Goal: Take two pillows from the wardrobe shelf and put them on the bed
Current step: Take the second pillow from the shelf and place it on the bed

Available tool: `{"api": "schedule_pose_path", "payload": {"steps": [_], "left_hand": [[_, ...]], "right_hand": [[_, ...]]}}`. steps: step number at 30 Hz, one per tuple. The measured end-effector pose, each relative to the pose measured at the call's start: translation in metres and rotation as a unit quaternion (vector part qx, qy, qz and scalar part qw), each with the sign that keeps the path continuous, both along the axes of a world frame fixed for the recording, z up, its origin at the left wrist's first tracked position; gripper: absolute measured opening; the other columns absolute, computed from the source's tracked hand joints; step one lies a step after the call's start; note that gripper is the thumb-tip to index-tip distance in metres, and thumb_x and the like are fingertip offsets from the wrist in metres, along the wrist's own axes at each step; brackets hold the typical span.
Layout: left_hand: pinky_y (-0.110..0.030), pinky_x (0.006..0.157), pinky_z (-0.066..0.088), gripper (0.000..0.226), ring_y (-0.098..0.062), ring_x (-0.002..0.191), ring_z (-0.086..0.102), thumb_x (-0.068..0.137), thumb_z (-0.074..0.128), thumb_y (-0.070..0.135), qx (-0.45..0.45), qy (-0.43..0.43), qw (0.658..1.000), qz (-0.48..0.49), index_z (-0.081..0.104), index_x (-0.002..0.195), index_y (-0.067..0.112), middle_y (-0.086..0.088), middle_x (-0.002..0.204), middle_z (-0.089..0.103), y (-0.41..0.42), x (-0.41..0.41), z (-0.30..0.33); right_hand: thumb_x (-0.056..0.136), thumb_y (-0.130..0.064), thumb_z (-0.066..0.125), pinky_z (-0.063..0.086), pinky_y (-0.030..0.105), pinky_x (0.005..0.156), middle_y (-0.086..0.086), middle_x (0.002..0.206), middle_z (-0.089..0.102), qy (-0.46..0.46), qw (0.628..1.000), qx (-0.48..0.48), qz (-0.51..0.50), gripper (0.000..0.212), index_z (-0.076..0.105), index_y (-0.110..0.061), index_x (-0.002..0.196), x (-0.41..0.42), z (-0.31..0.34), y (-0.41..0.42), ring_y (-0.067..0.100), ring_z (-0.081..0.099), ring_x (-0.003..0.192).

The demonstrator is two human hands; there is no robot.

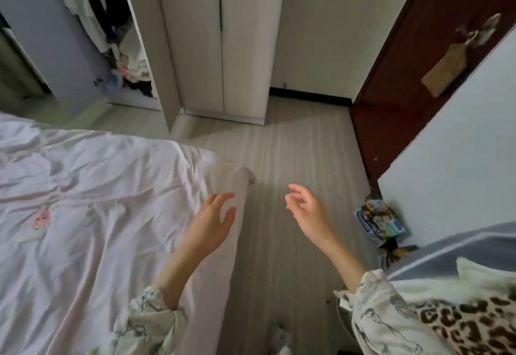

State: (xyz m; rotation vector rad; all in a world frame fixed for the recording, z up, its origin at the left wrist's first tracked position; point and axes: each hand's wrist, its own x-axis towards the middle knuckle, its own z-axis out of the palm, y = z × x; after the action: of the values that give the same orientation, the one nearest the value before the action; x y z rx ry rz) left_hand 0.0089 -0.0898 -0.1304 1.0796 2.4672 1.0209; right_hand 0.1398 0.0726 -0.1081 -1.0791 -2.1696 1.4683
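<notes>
The bed (83, 201) with a wrinkled pale pink cover fills the left half of the view. My left hand (212, 223) hovers over the bed's near corner, fingers apart, holding nothing. My right hand (307, 215) hangs over the floor beside the bed, fingers loosely curled and empty. The pale wardrobe (217, 47) stands at the far side of the room; one door (150, 47) is swung open on the left, showing hanging clothes and a heap of garments (131, 70). No pillow is visible anywhere.
A dark red door (418, 70) stands open at the right beside a white wall (460, 145). A colourful packet (379, 220) lies on the floor by that wall. Grey and leopard-print fabric (460, 312) fills the lower right corner. Light wood floor (293, 145) runs between bed and wardrobe.
</notes>
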Motion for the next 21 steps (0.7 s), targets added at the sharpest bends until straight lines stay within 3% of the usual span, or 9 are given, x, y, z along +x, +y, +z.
{"api": "schedule_pose_path", "payload": {"steps": [5, 12, 21], "left_hand": [[-0.020, 0.091, 0.032, 0.037, -0.025, 0.115, 0.052, 0.093, 0.050, 0.023, 0.018, 0.022, 1.000, -0.005, 0.048, 0.129, 0.015, -0.008, 0.135, 0.046, 0.112, -0.055, 0.003], [-0.021, 0.092, 0.032, 0.041, -0.021, 0.119, 0.049, 0.094, 0.046, 0.029, 0.034, 0.035, 0.999, 0.012, 0.043, 0.134, 0.018, -0.005, 0.137, 0.044, 0.260, -0.133, 0.046], [-0.030, 0.098, 0.035, 0.041, -0.024, 0.121, 0.048, 0.094, 0.048, 0.025, 0.021, 0.029, 0.994, 0.103, 0.044, 0.133, 0.014, -0.009, 0.134, 0.047, 0.341, -0.263, 0.040]], "right_hand": [[0.093, -0.017, 0.051, 0.047, 0.044, 0.086, 0.015, 0.115, 0.062, 0.038, 0.999, 0.031, -0.021, 0.033, 0.052, -0.009, 0.124, -0.056, 0.007, 0.121, 0.029, 0.062, 0.098], [0.093, -0.024, 0.050, 0.049, 0.041, 0.091, 0.008, 0.117, 0.061, 0.064, 0.996, 0.060, 0.029, 0.034, 0.050, -0.015, 0.126, -0.145, 0.052, 0.280, 0.021, 0.061, 0.102], [0.092, -0.021, 0.052, 0.048, 0.042, 0.089, 0.011, 0.112, 0.063, 0.052, 0.995, 0.022, 0.084, 0.031, 0.053, -0.015, 0.123, -0.287, 0.029, 0.391, 0.026, 0.062, 0.099]]}}
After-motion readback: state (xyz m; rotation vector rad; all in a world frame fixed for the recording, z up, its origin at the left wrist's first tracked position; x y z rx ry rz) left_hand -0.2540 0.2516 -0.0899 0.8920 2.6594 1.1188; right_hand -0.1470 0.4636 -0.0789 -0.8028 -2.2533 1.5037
